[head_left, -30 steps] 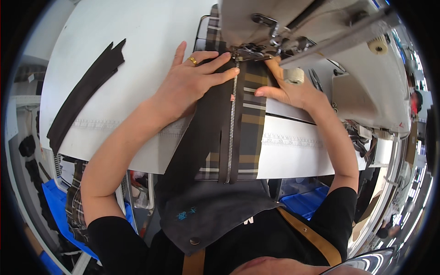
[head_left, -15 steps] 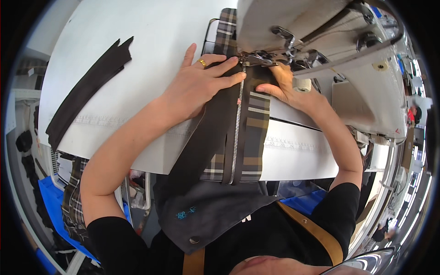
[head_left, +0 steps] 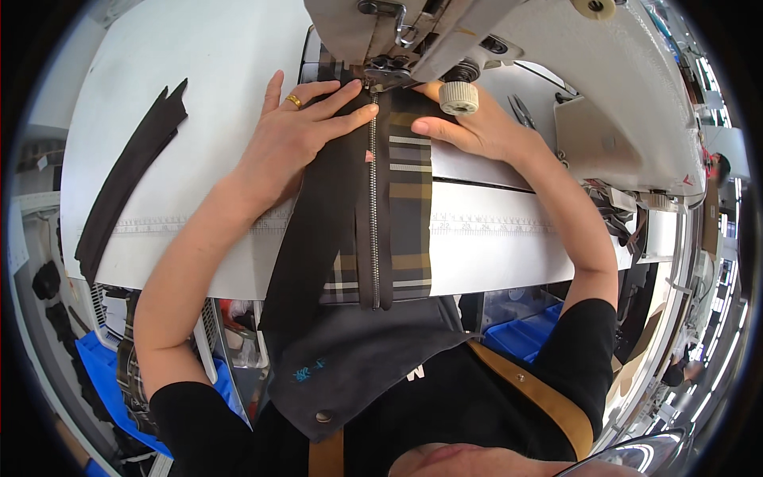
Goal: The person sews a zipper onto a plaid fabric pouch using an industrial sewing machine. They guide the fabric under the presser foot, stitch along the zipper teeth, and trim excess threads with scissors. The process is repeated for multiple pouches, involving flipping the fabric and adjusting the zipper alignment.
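Observation:
A metal-toothed zipper (head_left: 373, 199) on dark tape lies lengthwise over plaid fabric (head_left: 411, 215), its far end at the sewing machine's presser foot (head_left: 381, 79). Along its left side runs a black fabric strip (head_left: 314, 230). My left hand (head_left: 298, 131), a ring on one finger, rests on the black strip with fingers spread, fingertips at the zipper close to the foot. My right hand (head_left: 477, 131) lies on the plaid fabric to the right of the zipper, thumb stretched out. Its other fingers are partly hidden behind the machine head.
The sewing machine (head_left: 620, 95) stands over the right of the white table (head_left: 191, 187). A loose black strip (head_left: 131, 179) lies at left. Tweezers (head_left: 522, 111) sit near the machine bed. Blue bins (head_left: 524, 334) are below the table edge.
The whole view has shifted, so machine, fabric and hands appear farther left. The zipper looks straighter in the picture. Both hands keep nearly the same places on the fabric.

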The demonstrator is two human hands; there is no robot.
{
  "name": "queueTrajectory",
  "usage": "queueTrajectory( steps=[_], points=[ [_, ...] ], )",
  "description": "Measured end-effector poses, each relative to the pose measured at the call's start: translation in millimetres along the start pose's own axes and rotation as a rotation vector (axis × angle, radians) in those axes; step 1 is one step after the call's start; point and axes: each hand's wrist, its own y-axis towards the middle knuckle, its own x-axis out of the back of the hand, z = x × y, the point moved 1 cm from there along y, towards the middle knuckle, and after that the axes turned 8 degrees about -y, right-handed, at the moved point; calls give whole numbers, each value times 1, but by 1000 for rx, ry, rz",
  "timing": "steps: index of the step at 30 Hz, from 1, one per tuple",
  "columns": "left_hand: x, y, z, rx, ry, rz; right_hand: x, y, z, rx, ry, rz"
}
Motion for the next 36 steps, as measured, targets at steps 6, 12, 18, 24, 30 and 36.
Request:
queueTrajectory(
  steps=[6,12,18,24,30,36],
  points=[
    [1,0,1,-10,11,15,0,7,-9,154,-126,-10],
    [0,-1,2,-13,47,23,-8,4,-2,142,-297,-29],
    [1,0,-2,2,10,5,-6,-18,17,109,94,-357],
    [1,3,-3,4,-17,-28,-12,-19,10,-165,-62,-475],
    [2,2,-3,6,-20,-30,-7,-9,35,-146,-305,-233],
    [3,2,-4,9,-8,-14,-24,-4,23,-114,-390,-413]
  ],
)
